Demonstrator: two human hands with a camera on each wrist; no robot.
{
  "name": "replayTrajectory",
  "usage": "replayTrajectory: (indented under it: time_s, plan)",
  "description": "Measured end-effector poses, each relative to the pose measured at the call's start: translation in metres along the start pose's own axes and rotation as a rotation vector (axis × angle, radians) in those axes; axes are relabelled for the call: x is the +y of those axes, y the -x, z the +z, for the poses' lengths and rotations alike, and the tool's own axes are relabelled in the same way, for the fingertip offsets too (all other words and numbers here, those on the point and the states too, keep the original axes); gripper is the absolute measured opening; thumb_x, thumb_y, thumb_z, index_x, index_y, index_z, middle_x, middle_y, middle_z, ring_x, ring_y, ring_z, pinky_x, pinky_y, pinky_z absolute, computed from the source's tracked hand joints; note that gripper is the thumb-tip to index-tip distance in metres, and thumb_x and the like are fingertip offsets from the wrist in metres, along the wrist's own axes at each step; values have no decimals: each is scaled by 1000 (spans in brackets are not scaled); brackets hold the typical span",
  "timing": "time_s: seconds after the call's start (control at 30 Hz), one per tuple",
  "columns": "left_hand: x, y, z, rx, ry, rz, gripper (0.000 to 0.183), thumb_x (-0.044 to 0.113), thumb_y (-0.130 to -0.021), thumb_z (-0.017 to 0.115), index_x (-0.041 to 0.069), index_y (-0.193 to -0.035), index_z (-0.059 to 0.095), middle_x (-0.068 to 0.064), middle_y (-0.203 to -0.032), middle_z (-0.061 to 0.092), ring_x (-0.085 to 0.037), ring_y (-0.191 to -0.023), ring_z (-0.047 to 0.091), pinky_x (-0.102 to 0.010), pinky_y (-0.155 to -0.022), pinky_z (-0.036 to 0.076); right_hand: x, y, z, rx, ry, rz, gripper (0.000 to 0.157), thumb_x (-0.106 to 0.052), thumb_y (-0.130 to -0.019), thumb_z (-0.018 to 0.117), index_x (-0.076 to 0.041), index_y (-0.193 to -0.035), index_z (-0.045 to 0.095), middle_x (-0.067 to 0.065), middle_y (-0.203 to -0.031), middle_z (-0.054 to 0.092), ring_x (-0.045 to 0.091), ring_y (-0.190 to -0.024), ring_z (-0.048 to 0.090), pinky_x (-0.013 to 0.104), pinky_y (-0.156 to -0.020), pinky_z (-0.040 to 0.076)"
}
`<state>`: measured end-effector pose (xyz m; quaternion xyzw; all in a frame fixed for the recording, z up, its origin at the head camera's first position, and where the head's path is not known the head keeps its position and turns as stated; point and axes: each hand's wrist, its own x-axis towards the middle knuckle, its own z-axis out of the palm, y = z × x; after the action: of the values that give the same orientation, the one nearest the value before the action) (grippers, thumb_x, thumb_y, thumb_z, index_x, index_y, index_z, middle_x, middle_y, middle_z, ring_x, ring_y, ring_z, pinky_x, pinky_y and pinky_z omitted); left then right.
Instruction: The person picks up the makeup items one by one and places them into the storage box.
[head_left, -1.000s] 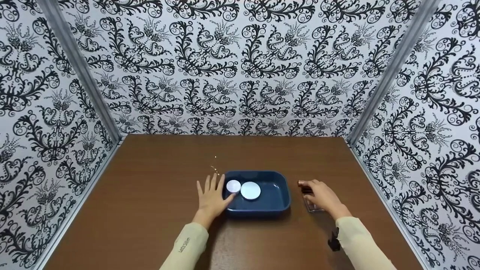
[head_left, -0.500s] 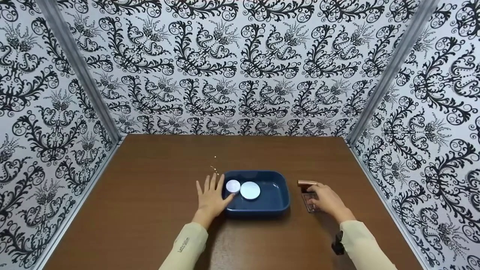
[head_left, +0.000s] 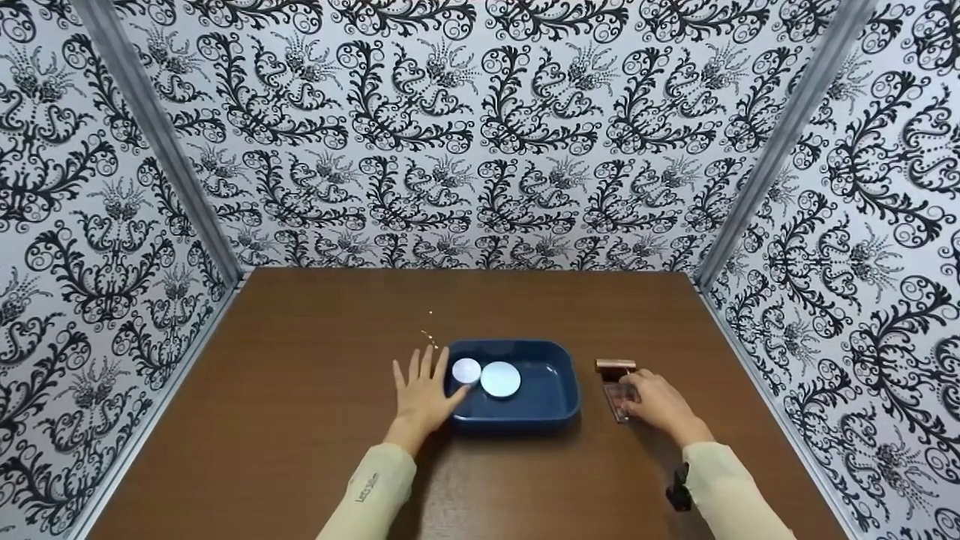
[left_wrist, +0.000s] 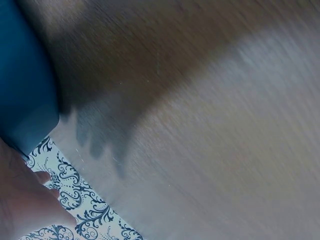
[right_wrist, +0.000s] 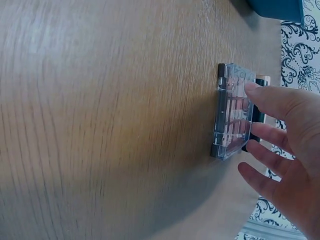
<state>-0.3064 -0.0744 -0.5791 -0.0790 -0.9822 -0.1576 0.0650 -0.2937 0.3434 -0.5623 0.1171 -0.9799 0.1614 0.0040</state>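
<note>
On the brown table, a little to the right of a blue tray: a see-through palette, sectioned in a grid, with pinkish squares inside and dark corners. Lay close to a rose-gold bar beyond its far end, with a dark strip between; could not be told as one piece or two.

At the palette's right side, the right hand: fingers parted and gently bent, thumb tip at the clear case, nothing plainly gripped. Could not be told for certain as touching or only just beside.

For a sound hold, seemed best to bring thumb and fingertips to opposite edges, squeeze evenly and spare the middle of the clear surface. Called, by judgement, for a level case and some care around the rose-gold bar, for fear of knocking or rolling it.

At the tray's left end, the left hand: spread wide, fingers straight and fanned, thumb reaching over the rim, nothing in its hold. Looked well placed for steadying, with light pressure probably enough.

Inside the tray, mostly in its left half: a small white disc by the left thumb and a larger white disc right beside it. Might have been lidded jars; could not tell.

Farther out: pale flecks behind the tray's left corner, cream sleeves, and walls papered in black scrollwork.
</note>
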Motion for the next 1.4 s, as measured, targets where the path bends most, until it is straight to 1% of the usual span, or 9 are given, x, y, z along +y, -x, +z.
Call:
replayTrajectory:
  time_s: [0.17,0.4,0.5,0.7,0.9,1.07,1.17,1.3,1.4]
  plan:
    - [1,0,-1,-11,-17,-6,84,66,-91,53,17,-157,32,-16,-162,31,-39,-152,23,-69,-119,8,4,0,2,-6,25,-14,36,-13,-87,74,-1,-119,66,19,-114,63,41,-107,61,57,-91,50]
    - [1,0,0,8,-10,-1,84,65,-90,54,17,-156,34,-17,-161,33,-40,-151,26,-69,-119,9,5,0,2,-21,29,-26,38,-15,-85,76,0,-118,67,21,-116,62,44,-107,60,59,-91,50]
    - [1,-1,0,4,-12,-2,84,65,-90,54,17,-157,33,-17,-161,33,-40,-151,25,-69,-119,8,3,1,0,-38,7,-18,43,-18,-82,79,-1,-120,67,20,-116,61,43,-109,59,58,-90,49]
    - [1,-1,-1,-10,-23,-9,85,66,-91,52,19,-158,30,-16,-163,30,-39,-152,23,-68,-120,7,3,4,-4,-68,-11,-11,59,-28,-74,84,-2,-124,65,22,-124,59,43,-115,56,58,-94,49]
    - [0,-1,0,-9,-21,-8,84,65,-91,52,19,-158,30,-16,-163,30,-38,-153,23,-68,-120,7,5,5,-3,-71,-28,-42,61,-22,-70,86,-1,-124,65,20,-120,59,39,-112,58,56,-94,49]
    - [0,-1,1,-13,-9,-10,84,66,-91,52,19,-158,31,-16,-163,30,-39,-152,22,-68,-120,6,8,5,-1,-30,-1,-134,54,-15,-70,84,1,-119,65,18,-114,65,38,-106,60,55,-93,50]
    - [0,-1,1,-22,-7,-13,85,68,-91,50,20,-158,30,-15,-164,29,-39,-153,22,-68,-120,5,9,5,0,-19,21,-162,54,-12,-69,83,-1,-119,66,17,-113,66,38,-104,60,55,-92,50]
    - [0,-2,1,-24,-10,-13,85,68,-91,50,20,-158,30,-15,-164,28,-39,-153,22,-68,-120,4,8,5,0,-56,4,-162,59,-11,-68,85,0,-122,64,18,-114,62,34,-103,59,52,-89,50]
    - [-1,-2,2,-24,-17,-11,85,68,-91,50,20,-158,29,-15,-164,29,-39,-153,22,-68,-120,5,7,5,0,-89,-15,-160,60,-13,-70,85,0,-125,63,18,-116,60,29,-102,59,50,-88,51]
